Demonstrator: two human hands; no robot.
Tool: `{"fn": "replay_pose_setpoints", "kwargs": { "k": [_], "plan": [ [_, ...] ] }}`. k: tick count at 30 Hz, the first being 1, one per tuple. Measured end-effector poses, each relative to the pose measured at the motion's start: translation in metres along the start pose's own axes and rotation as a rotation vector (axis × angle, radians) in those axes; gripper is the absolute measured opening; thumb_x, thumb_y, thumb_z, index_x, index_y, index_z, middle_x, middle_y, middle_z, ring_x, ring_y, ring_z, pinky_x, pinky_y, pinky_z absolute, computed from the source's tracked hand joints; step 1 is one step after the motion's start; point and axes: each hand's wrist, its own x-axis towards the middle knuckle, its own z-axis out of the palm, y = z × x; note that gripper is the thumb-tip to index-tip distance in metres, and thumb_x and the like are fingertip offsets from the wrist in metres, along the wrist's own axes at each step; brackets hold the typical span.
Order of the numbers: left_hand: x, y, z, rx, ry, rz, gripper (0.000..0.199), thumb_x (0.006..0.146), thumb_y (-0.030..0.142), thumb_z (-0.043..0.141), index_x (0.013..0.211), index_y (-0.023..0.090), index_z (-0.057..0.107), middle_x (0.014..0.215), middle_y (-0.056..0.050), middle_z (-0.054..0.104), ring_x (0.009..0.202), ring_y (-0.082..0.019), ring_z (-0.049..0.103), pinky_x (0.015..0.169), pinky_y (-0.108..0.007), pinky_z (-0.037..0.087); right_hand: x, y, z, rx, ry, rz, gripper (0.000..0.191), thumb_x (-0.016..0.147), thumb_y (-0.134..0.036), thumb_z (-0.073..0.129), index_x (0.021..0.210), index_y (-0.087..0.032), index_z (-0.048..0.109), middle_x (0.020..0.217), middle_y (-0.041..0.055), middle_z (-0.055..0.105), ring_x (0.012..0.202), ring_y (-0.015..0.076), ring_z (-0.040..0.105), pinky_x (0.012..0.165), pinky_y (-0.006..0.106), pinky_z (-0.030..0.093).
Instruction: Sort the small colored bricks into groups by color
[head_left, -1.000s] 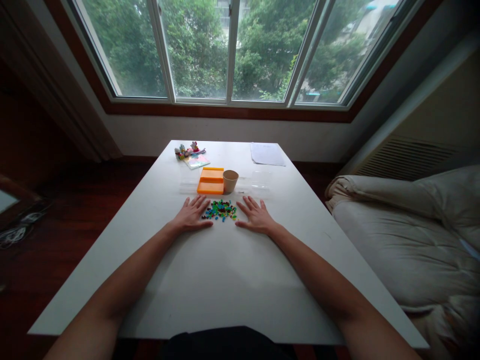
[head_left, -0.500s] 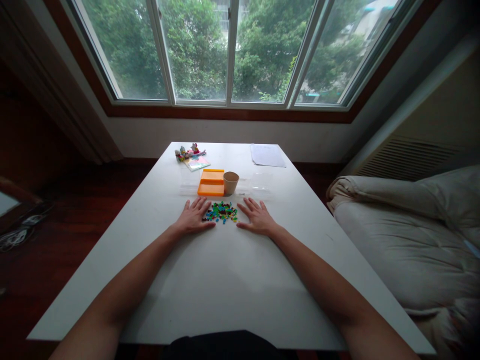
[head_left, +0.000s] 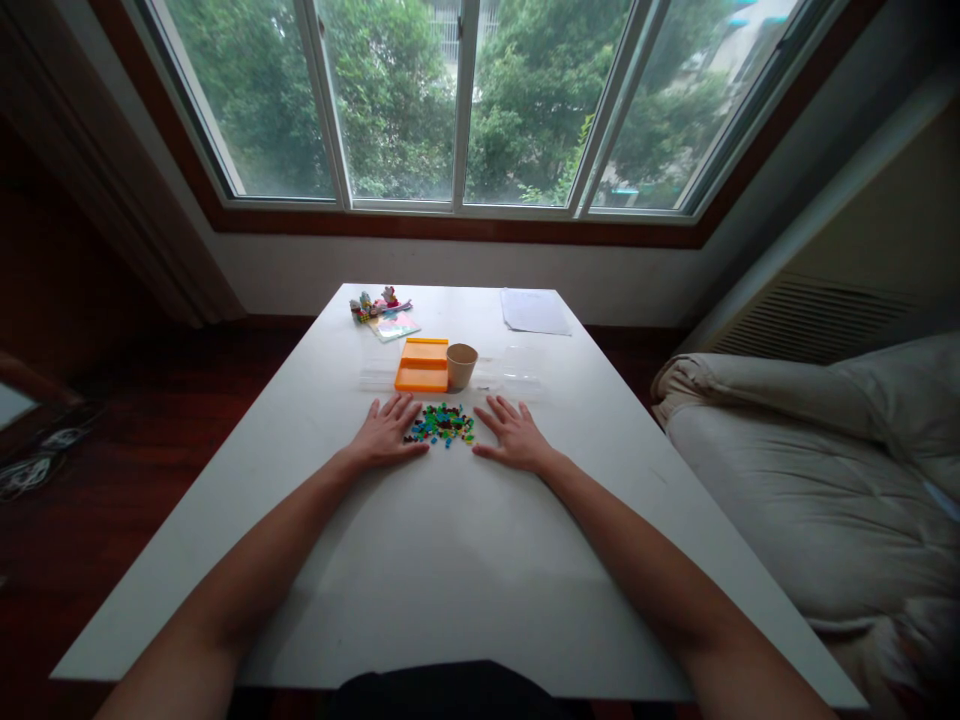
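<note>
On the white table (head_left: 450, 560), head view: small coloured pieces (head_left: 444, 424) lie heaped between the left hand (head_left: 382, 437) and right hand (head_left: 514, 437). Both hands are flat, fingers spread wide, gripping nothing; contact with the heap's edges cannot be confirmed. Orange tray (head_left: 421, 379) and brown cup (head_left: 463, 369) stand just beyond, on the far side. Steady, light palms avoid scattering pieces this small.
</note>
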Motion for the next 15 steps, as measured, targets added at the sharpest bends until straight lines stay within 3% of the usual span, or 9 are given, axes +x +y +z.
{"fn": "replay_pose_setpoints", "kwargs": {
  "k": [15],
  "plan": [
    [-0.0009, 0.0009, -0.0007, -0.006, 0.005, -0.001, 0.091, 0.084, 0.082, 0.036, 0.158, 0.031, 0.023, 0.167, -0.006, 0.011, 0.154, -0.033, 0.006, 0.121, -0.057, 0.003, 0.0001, -0.0018, -0.0027, -0.002, -0.018, 0.005, 0.095, 0.083, -0.088, 0.03, 0.159, -0.032, 0.021, 0.167, 0.0064, 0.007, 0.153, 0.0346, 0.007, 0.12, 0.06, 0.004]
  ]
}}
